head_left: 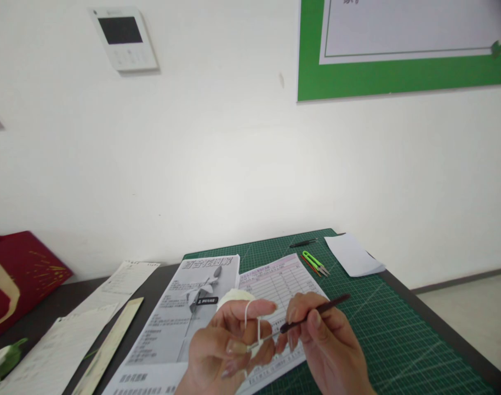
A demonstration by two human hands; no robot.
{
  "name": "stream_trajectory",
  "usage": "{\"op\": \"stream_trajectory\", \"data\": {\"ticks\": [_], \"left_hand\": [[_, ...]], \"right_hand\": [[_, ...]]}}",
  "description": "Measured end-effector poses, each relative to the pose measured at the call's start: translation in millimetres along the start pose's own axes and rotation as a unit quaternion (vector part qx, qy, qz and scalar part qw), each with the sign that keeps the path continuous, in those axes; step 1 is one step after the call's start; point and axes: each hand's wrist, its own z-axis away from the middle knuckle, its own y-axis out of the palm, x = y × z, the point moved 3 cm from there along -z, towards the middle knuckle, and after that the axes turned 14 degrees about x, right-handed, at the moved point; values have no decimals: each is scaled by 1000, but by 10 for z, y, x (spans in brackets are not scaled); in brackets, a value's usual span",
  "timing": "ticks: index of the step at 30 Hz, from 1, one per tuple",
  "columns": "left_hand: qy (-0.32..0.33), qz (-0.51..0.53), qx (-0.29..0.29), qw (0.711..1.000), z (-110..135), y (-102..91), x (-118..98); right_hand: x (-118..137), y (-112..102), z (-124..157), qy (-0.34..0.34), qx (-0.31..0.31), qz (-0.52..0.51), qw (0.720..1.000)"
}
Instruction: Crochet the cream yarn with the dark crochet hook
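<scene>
The green mat (398, 329) spans the lower right, likely a work surface; the flower sheet (164, 326) lies lower left of centre, seemingly for reading. At bottom centre, left hand (217, 345) and right hand (335, 340) meet: right fingers pinch the dark-handled hook (332, 304), probably for control; left thumb and finger seem to pinch white yarn (258, 331) by its tip, raised finger apparently tensioning a strand

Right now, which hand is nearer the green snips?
Right. In view, the right hand is just below the snips; the left hand is farther off, below and to their left.
</scene>
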Motion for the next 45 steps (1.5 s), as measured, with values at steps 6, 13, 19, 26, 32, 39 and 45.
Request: {"op": "stream_trajectory", "data": {"ticks": [6, 13, 19, 26, 32, 39, 45], "left_hand": [[18, -10, 6, 1000, 13, -8, -16], [18, -19, 14, 1000, 4, -7, -28], [19, -10, 39, 999, 4, -6, -14], [12, -8, 24, 1000, 15, -17, -21], [9, -27, 28, 999, 10, -20, -38], [6, -41, 23, 999, 18, -18, -48], [4, -54, 1, 999, 8, -8, -61]], "right_hand": [[37, -19, 7, -24, 2, 51, 998], [67, -17, 21, -41, 10, 76, 996], [33, -17, 16, -14, 13, 21, 1000], [91, -7, 33, -59, 34, 88, 994], [86, 4, 42, -68, 37, 108, 991], [104, 11, 50, -83, 43, 143, 985], [160, 34, 55, -120, 53, 230, 964]]}}
